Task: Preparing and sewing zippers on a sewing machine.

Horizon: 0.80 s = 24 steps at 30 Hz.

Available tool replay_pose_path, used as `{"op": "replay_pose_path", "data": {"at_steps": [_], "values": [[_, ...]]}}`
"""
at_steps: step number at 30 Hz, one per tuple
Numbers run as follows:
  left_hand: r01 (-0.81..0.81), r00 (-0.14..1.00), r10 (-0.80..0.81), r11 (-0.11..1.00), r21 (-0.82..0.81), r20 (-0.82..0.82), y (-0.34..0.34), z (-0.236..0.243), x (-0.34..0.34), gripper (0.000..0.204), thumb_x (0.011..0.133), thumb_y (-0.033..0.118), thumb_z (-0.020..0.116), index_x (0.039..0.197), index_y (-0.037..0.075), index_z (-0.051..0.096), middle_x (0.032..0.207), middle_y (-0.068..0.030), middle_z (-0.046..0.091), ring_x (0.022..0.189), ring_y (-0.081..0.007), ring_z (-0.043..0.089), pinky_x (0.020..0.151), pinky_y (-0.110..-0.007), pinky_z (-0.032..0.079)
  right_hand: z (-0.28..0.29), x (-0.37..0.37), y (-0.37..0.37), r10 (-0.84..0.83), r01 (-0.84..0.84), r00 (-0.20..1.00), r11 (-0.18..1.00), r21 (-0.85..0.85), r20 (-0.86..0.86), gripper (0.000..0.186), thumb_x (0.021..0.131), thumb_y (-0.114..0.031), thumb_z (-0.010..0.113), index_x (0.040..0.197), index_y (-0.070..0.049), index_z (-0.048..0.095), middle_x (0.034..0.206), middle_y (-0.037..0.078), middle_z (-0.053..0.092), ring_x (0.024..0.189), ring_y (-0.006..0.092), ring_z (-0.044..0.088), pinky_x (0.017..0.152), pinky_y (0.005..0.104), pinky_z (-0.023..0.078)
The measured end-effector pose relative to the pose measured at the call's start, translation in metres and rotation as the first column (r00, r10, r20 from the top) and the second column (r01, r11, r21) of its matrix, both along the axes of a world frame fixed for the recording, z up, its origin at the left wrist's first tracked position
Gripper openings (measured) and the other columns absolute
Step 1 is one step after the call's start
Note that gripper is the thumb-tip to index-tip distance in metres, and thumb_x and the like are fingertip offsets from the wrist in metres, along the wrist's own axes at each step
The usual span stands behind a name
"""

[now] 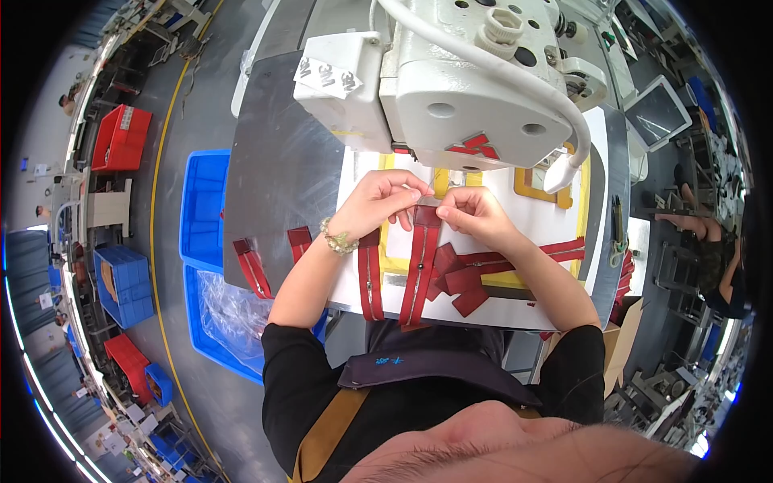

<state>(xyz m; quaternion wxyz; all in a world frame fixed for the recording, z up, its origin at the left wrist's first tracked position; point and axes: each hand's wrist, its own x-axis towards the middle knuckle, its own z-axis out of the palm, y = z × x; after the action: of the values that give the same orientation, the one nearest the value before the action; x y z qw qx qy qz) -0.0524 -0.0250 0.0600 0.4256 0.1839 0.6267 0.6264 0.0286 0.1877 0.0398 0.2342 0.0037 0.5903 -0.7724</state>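
My left hand [388,198] and my right hand [478,219] meet below the head of a white sewing machine [475,97]. Between them they pinch the far end of a red zipper [419,270], which runs back toward me over the table's front edge. At that end is a dark red tab, with a small pale piece at the fingertips whose kind I cannot tell. Left of it lies another red zipper [369,278], partly beneath my left wrist. Several red tab pieces [463,280] are heaped close to my right forearm, where a further zipper [555,251] stretches rightward.
Two more red zippers lie on the grey table [274,121] at left. Blue bins [203,205] stand beside it, one holding clear plastic [229,314]. A yellow frame [531,189] sits right of the needle area. Thread snips [617,241] and an open cardboard box [624,342] are at right.
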Motion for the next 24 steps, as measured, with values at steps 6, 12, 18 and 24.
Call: {"op": "replay_pose_path", "data": {"at_steps": [6,12,18,24], "values": [[0.015,0.998,-0.012,0.998,0.053,-0.059,0.002,0.002,0.005,0.022,0.085,0.005,0.061,0.106,0.0,0.06,0.068,-0.0008,0.064,0.059,-0.0057,0.059,0.056,-0.02,0.043,0.001,0.001,0.0,-0.007,0.007,1.0,1.0,0.005,-0.006,0.02,0.089,-0.021,0.066,0.079,-0.005,0.059,0.066,-0.006,0.05,0.059,0.002,0.043,0.051,0.0186,0.032],[0.056,0.986,-0.051,0.998,0.022,-0.16,0.003,-0.001,0.005,0.026,0.082,0.006,0.066,0.108,0.002,0.06,0.067,0.0025,0.063,0.06,-0.0014,0.049,0.059,-0.018,0.038,-0.001,0.001,-0.001,-0.011,0.011,1.0,1.0,-0.008,-0.013,0.021,0.09,-0.021,0.065,0.078,-0.005,0.058,0.066,-0.006,0.05,0.059,0.0015,0.042,0.051,0.0186,0.031],[0.061,0.966,-0.05,0.997,0.037,-0.255,0.005,-0.007,0.006,0.027,0.082,0.007,0.068,0.106,0.004,0.058,0.07,0.0037,0.063,0.064,0.0001,0.047,0.061,-0.018,0.036,-0.003,0.001,-0.001,-0.007,0.008,1.0,1.0,0.022,-0.024,0.02,0.091,-0.02,0.064,0.078,-0.005,0.059,0.065,-0.006,0.05,0.058,0.0011,0.04,0.05,0.0186,0.03],[0.047,0.973,-0.04,0.998,0.028,-0.227,0.003,-0.009,0.004,0.026,0.083,0.007,0.067,0.106,0.004,0.054,0.066,0.0058,0.057,0.061,-0.0002,0.043,0.059,-0.018,0.033,0.003,0.0,0.0,-0.015,0.014,0.999,1.0,0.023,0.043,0.032,0.096,-0.027,0.052,0.08,-0.001,0.061,0.062,-0.001,0.05,0.049,0.0023,0.036,0.044,0.0195,0.027]]}}
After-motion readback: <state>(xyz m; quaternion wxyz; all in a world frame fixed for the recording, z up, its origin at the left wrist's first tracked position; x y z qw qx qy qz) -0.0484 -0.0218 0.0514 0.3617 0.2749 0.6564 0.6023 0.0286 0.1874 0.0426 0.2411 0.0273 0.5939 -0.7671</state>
